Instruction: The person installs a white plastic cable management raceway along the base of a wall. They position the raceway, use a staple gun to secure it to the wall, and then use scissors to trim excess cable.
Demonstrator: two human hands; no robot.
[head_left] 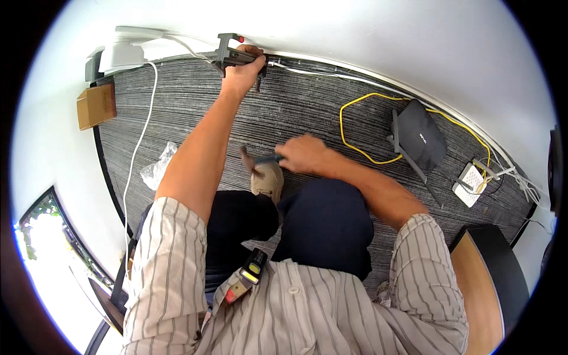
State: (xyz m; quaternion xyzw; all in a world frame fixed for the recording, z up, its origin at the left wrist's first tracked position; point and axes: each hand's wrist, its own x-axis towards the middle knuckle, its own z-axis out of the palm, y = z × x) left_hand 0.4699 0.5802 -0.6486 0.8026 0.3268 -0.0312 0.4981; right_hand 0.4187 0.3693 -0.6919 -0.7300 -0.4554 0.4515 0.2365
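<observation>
My left hand (244, 68) reaches out to the foot of the white wall, fingers closed round a dark grey angular tool (228, 54) with a small red tip. The tool sits by the wall's lower edge, close to a white cable (313, 73); my hand covers part of it, and its exact kind does not show. Nearer to me, my right hand (303, 154) grips the handle of a hammer (247, 161). The hammer is slightly blurred and hangs above my beige shoe (268, 180), its head pointing left.
A black router (421, 133) with a yellow cable (341, 121) lies at right, beside a white box (471, 184) and tangled wires. At left are a cardboard box (96, 106), a white unit (123, 54), and a crumpled clear plastic bag (158, 168). A wood-and-black cabinet (482, 278) stands near right.
</observation>
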